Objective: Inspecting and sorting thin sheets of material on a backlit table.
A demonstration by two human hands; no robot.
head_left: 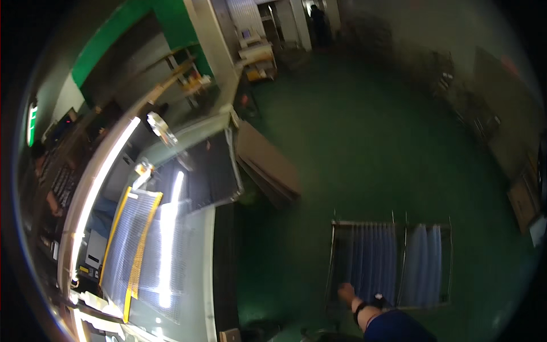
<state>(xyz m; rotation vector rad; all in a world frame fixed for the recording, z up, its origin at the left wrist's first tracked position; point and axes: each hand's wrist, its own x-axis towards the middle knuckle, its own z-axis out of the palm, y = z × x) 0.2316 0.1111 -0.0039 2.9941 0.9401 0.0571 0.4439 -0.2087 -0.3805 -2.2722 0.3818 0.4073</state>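
Note:
From the lower edge, a dark blue sleeve leads to my right hand [346, 292], with a dark band at the wrist. The hand reaches the near left side of a metal rack [331, 251] on the floor. Its fingers are small and blurred, so I cannot see whether they touch the rack or grip anything. Bluish translucent sheets [370, 251] stand in a row in the rack's left section. More such sheets [423, 265] fill the right section. My left hand is out of view.
At left is a lit workbench [196, 273] with a translucent bluish panel edged in yellow [137, 251]. Brown boards [268, 157] lean beside it. Boxes [524, 196] stand along the right wall. A person [319, 25] is at the far doorway; another person's arm [54, 203] shows far left.

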